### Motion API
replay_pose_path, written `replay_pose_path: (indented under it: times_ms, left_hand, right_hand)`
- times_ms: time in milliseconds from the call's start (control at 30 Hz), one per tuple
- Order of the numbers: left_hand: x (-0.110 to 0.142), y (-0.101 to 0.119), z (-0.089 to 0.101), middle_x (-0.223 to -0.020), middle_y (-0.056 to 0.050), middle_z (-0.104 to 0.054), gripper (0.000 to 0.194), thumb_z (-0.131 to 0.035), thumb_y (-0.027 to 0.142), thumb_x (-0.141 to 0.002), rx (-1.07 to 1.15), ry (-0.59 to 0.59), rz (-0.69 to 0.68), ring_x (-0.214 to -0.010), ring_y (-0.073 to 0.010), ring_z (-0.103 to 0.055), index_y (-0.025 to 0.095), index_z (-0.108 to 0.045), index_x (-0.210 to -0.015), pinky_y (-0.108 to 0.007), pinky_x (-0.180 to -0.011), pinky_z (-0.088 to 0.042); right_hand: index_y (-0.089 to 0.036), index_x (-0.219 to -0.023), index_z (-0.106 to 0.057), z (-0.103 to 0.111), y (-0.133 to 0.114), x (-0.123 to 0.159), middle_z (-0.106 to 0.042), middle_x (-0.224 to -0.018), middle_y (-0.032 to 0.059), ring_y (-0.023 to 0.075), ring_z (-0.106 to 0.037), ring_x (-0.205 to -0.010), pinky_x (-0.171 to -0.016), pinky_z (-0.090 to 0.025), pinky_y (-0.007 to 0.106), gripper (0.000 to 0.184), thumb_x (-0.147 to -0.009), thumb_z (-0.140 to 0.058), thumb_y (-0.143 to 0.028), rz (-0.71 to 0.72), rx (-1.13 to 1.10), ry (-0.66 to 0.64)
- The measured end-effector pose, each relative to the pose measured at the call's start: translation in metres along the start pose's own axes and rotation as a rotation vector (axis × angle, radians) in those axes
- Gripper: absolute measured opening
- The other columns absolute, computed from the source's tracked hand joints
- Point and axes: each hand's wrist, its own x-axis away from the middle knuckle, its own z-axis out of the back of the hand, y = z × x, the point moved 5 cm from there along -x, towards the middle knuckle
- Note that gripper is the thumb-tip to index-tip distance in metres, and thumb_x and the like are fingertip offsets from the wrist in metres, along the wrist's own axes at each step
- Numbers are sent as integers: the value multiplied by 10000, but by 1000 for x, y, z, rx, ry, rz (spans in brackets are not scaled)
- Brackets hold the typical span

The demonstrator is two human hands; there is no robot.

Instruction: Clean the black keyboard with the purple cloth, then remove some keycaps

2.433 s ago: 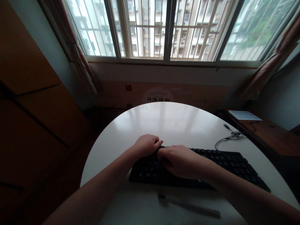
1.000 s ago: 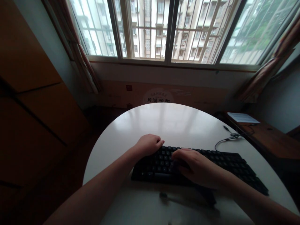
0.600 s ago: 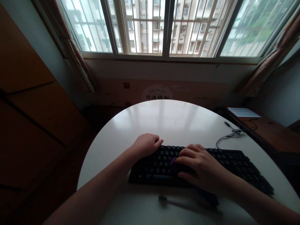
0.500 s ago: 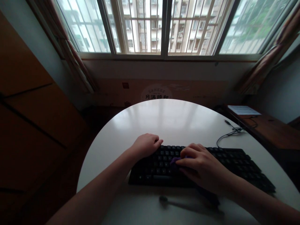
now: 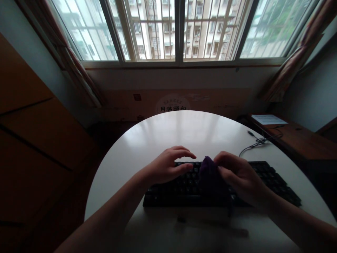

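Observation:
A black keyboard (image 5: 184, 188) lies across the front of the white round table (image 5: 179, 131). Pinched between the thumb and fingers of my right hand (image 5: 240, 175) is a dark purple cloth (image 5: 210, 175), which hangs over the middle keys. My left hand (image 5: 171, 163) is over the keyboard's left part, its thumb and fingers apart and pointing at the cloth, with nothing in it. In front of the keyboard lies a dim, blurred brush with a long handle (image 5: 237, 232), and its dark head (image 5: 181, 218) is toward the left.
A black cable (image 5: 255, 143) with a plug end runs from behind the keyboard over the table's right edge. Beyond that edge stands a brown wooden desk (image 5: 305, 144) holding white papers (image 5: 268, 119). An orange-brown cabinet (image 5: 34, 140) is at the left, and a barred window is ahead.
My right hand has lifted the purple cloth off the keys, so more of it shows. My left hand has opened its fingers and moved right, closer to the cloth. The view has shifted slightly.

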Motion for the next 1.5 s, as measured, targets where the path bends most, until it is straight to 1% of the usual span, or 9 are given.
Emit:
replay_pose_path:
  times_ms: [200,333,467,633,733,1033,1200,1300,1500]
  left_hand:
    - [1,16,-15,-1035,-72,-703,309,-691,327,-832,351,-201,24,-961,-205,-634,164,-669,-1094,-333,-878,-495]
    - [-1,9,-17,-830,-44,-684,246,-685,382,-833,487,-105,111,-807,-171,-628,140,-665,-873,-303,-767,-504]
    - [-1,5,-15,-894,-74,-690,251,-663,391,-861,639,29,102,-882,-193,-640,142,-637,-875,-329,-802,-511]
    - [-2,9,-22,-1076,-97,-665,313,-694,342,-838,551,-12,20,-977,-205,-626,161,-623,-1082,-335,-851,-510]
    - [-2,4,-25,-934,-65,-676,263,-667,377,-848,459,-24,90,-868,-186,-631,148,-646,-976,-310,-779,-510]
    - [-2,-8,2,-753,-24,-656,281,-733,380,-804,663,251,90,-723,-156,-642,138,-590,-810,-306,-715,-525]
    - [-1,-9,-6,-947,-84,-703,365,-745,396,-792,675,59,121,-876,-182,-659,139,-638,-1028,-318,-788,-524]
    - [-1,-6,-13,-903,-77,-710,297,-734,369,-804,551,-52,130,-843,-175,-651,129,-674,-969,-306,-770,-512]
    - [-2,-11,-3,-839,-59,-692,254,-669,380,-860,686,151,160,-795,-168,-658,130,-626,-854,-302,-737,-524]
  right_hand:
    - [-202,-859,-628,-3,-10,0,-622,-863,23,152,-595,-778,-679,-490,256,75,-874,-555,-196,67,19,9]
    - [-201,-822,-630,-2,-12,-1,-615,-921,42,172,-597,-851,-749,-497,286,80,-860,-561,-190,114,97,81]
    - [-198,-841,-644,-2,-8,-2,-632,-878,30,165,-599,-804,-717,-498,275,108,-882,-570,-265,45,-7,80]
    - [-198,-892,-651,-6,-3,0,-646,-799,8,148,-603,-739,-655,-492,242,139,-898,-588,-323,-76,-165,20]
    - [-199,-916,-650,-8,0,0,-653,-845,21,154,-602,-769,-672,-492,247,153,-900,-590,-338,-97,-262,-7]
    - [-207,-811,-549,2,16,-5,-497,-662,-20,127,-479,-555,-517,-435,240,155,-870,-564,-349,-316,-653,105]
    - [-223,-905,-572,-1,11,-5,-563,-767,-2,139,-536,-656,-606,-470,246,126,-885,-584,-346,-320,-748,140]
    - [-229,-912,-595,-3,9,-4,-569,-759,-12,123,-533,-654,-608,-463,221,143,-857,-652,-348,-294,-825,127]
    - [-253,-928,-629,3,10,-4,-593,-765,-8,131,-542,-635,-585,-478,232,123,-867,-658,-356,-240,-803,148]
